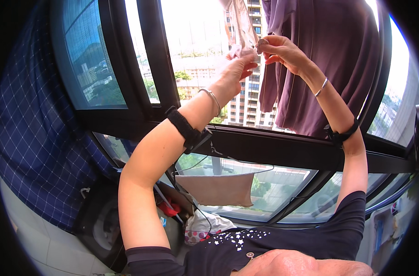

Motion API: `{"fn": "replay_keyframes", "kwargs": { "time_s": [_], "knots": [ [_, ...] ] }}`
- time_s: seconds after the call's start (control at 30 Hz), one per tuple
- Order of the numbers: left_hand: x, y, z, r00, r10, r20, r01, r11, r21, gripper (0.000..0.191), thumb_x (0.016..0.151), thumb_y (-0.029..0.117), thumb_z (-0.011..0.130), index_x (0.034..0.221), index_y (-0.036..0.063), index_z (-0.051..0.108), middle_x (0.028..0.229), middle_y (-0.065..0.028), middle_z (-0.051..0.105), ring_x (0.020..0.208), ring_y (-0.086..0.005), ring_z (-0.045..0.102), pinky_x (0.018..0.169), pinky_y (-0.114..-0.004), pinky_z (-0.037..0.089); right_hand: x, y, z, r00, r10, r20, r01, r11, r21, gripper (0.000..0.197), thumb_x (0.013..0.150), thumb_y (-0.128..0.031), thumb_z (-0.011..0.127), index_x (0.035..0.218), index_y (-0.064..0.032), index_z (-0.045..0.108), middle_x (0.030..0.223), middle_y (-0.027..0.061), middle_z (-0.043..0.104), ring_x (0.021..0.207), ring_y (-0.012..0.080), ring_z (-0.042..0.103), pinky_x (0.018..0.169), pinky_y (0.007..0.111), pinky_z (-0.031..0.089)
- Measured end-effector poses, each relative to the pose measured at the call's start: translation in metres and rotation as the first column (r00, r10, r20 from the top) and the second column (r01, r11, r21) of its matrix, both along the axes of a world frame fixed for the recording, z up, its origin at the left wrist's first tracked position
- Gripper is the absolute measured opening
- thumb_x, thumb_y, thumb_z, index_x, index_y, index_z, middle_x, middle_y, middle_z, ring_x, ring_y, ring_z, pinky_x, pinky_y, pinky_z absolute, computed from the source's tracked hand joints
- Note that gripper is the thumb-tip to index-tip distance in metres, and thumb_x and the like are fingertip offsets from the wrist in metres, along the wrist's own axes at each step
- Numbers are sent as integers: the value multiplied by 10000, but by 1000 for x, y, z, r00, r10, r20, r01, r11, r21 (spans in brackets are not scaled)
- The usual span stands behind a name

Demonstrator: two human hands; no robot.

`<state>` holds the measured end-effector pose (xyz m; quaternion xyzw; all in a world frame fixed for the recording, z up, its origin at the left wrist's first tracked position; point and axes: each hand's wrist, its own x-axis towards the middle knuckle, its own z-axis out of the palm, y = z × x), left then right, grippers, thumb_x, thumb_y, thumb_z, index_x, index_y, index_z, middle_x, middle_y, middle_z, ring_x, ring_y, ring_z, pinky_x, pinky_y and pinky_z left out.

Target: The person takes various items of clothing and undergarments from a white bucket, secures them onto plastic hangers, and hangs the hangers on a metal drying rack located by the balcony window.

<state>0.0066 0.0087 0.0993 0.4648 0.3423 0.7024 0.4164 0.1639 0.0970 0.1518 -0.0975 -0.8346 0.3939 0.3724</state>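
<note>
A pale pink cloth garment [242,26] hangs in the open window, its lower part bunched together. My left hand [240,69] reaches up and grips that bunched lower end, with the fingertips partly hidden by the bright light. Close beside it, my right hand [282,51] pinches a small gathered bit of pale fabric between thumb and fingers; it looks like part of the same garment. Just behind my right hand hangs a dark purple garment [313,79] with long folds. Both arms are raised, each with a bracelet and a black strap.
A dark window rail [275,139] crosses below my hands. Thin vertical wires span the opening. Lower down, a beige towel [216,189] hangs from a hanger. A blue checked curtain [33,138] covers a black appliance [99,220] at left, near a white bag [206,220].
</note>
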Motion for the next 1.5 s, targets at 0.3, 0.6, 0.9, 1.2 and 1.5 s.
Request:
{"fn": "replay_keyframes", "kwargs": {
  "time_s": [0.3, 0.6, 0.9, 1.2, 1.5],
  "knots": [
    [12, -5, 21, 973, -219, 78, 218, 976, 22, 182, 926, 212, 533, 1035, 66, 531, 863, -84, 671, 688, -95, 624, 516, -181, 471, 18, 1, 11, 993, 47, -104, -68, 975, -212, 213, 804, -239, 705, 929, -74, 660, 742, -31, 600, 661, 47, 565, 666, 240, 533],
    [25, 14, 27, 965, 2, 263, -43, 988, 151, 240, 867, 22, 572, 1075, -24, 460, 959, -151, 611, 815, -223, 653, 723, -262, 588, 10, -4, 6, 994, -10, -110, -10, 984, -176, 183, 794, -225, 718, 912, -91, 677, 777, -15, 636, 656, 56, 541, 694, 234, 454],
    [37, 6, 28, 972, 74, 223, -94, 992, 81, 197, 874, 85, 592, 1046, 3, 544, 944, -106, 632, 812, -169, 648, 698, -240, 558, 10, -7, 4, 982, -114, -154, 106, 993, -59, 185, 771, -170, 731, 905, -55, 677, 754, 4, 635, 628, 57, 504, 640, 218, 439],
    [28, 9, 24, 977, 36, 212, -33, 999, -19, 137, 908, 155, 548, 1018, 75, 569, 906, -48, 656, 846, -146, 637, 775, -289, 496, 3, -14, -1, 956, -230, -182, 252, 961, 112, 141, 803, -124, 693, 901, -26, 669, 720, -7, 602, 604, 45, 462, 563, 191, 399],
    [22, -9, 30, 971, 130, 199, -133, 991, -1, 317, 781, 67, 654, 1056, 102, 500, 965, -24, 602, 920, -123, 557, 841, -301, 411, 4, -5, -7, 971, -186, -147, 210, 964, 166, 158, 866, -170, 631, 938, -31, 656, 719, -30, 576, 623, 41, 436, 586, 191, 375]
  ]
}}
